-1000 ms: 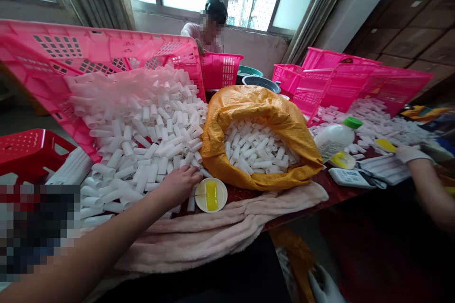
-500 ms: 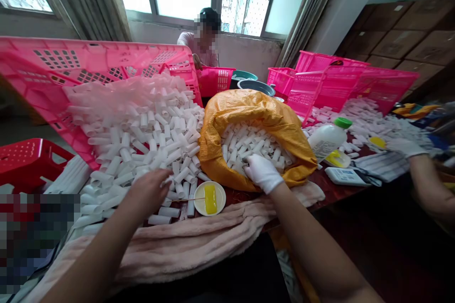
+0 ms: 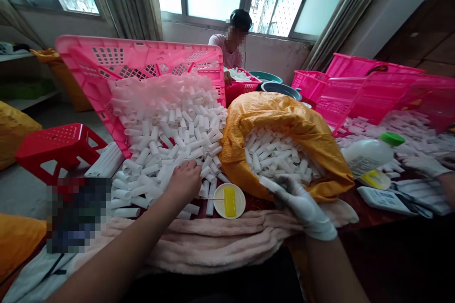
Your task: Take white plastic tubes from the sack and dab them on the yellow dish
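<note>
the right hand (image 3: 302, 206), in a white glove, has its grip pinched on one white tube (image 3: 267, 183), just in front of the mouth of the orange bag (image 3: 270, 105). the tube is short, straight and plain white, and it tips at a slant. more white tubes fill the bag. the bare left hand (image 3: 185, 181) is at a big pile of tubes (image 3: 170, 137); i can't tell if its grip has one. a round dish (image 3: 218, 208) with a yellow pad (image 3: 230, 201) sits between the hands.

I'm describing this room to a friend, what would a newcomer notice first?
Probably the heap of white tubes spilling from the tipped pink basket, left of centre. Next, right of centre, the open orange sack of similar tubes, with the gloved right hand holding a tube at its front.
</note>
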`<state>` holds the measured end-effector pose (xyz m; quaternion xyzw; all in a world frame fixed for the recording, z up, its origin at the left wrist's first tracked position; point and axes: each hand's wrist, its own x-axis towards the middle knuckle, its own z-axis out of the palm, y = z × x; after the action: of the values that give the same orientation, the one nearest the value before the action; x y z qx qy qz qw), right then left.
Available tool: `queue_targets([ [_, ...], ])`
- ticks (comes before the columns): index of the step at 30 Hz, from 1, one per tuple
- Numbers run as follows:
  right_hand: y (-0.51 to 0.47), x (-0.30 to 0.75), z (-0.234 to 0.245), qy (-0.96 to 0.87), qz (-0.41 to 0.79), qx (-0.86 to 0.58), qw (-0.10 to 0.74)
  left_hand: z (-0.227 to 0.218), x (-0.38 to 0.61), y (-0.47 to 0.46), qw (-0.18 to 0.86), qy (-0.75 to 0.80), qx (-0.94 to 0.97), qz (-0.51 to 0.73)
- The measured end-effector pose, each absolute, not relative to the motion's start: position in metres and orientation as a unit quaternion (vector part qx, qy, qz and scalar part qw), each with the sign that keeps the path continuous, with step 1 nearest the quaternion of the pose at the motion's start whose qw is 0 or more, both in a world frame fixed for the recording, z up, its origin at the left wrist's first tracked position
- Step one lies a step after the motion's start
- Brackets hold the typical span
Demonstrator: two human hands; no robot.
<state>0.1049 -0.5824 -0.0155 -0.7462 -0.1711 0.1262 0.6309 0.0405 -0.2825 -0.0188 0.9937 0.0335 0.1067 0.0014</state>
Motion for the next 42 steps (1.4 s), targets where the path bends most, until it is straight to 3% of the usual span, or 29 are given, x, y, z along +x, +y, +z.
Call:
queue_targets([
  [4,-0.565,0.086,-0.054,-0.176,0.188,-0.702,0.664,-0.012,0.065,-0.295,-0.005,0.033,0.995,0.091],
  [8,-0.548,0.094,-0.068,-0.252,0.086,-0.786,0.557,-0.012,0.045,-0.295,0.016,0.036,0.995,0.096],
  [13,-0.52,0.109,-0.052,-0.355,-0.012,-0.817,0.454,-0.039,0.001,-0.311,0.103,0.017,0.991,0.087],
  [22,-0.501,0.118,-0.061,-0.361,0.009,-0.804,0.472,-0.069,0.004,-0.319,0.139,-0.005,0.982,0.131],
  [31,-0.507,0.118,-0.073,-0.382,-0.021,-0.823,0.419,-0.074,0.003,-0.318,0.149,-0.007,0.981,0.122],
  [42,-0.512,0.117,-0.078,-0.361,-0.002,-0.808,0.466,-0.078,0.006,-0.315,0.168,0.001,0.977,0.128],
])
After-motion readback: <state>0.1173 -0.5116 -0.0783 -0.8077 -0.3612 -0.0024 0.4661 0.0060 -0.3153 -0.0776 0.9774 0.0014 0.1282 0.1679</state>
